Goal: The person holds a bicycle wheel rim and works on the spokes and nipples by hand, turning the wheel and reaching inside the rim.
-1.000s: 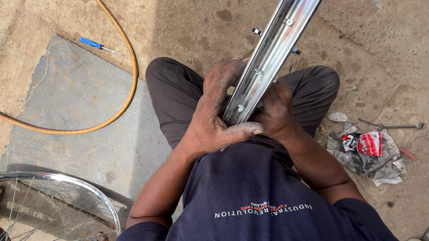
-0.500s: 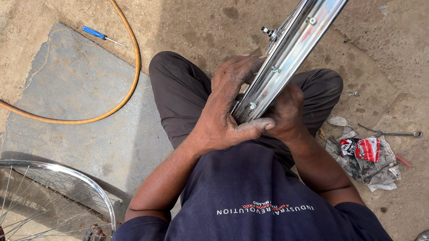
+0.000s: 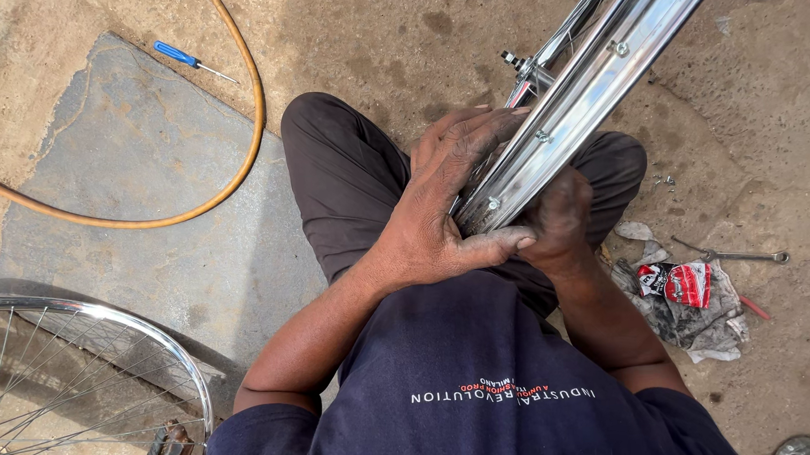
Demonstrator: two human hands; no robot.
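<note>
A shiny chrome bicycle wheel rim (image 3: 602, 75) stands edge-on between my knees, running from my lap up to the top right. My left hand (image 3: 442, 216) wraps over its near left side, fingers stretched along the metal and thumb across the bottom end. My right hand (image 3: 559, 218) grips the rim from the right and underneath, partly hidden by the rim. Spokes and a hub end (image 3: 517, 66) show behind the rim. I sit on the ground in dark trousers and a navy shirt.
A second spoked wheel (image 3: 77, 388) lies at the bottom left on a grey stone slab (image 3: 141, 206). An orange hose (image 3: 231, 135) curves across it. A blue screwdriver (image 3: 184, 58) lies at top left. Rags, a red packet (image 3: 685, 285) and a metal tool (image 3: 735, 256) lie at right.
The rim has shifted toward the upper right in view and looks closer. My left fingers have stretched further along it. Both hands keep their hold.
</note>
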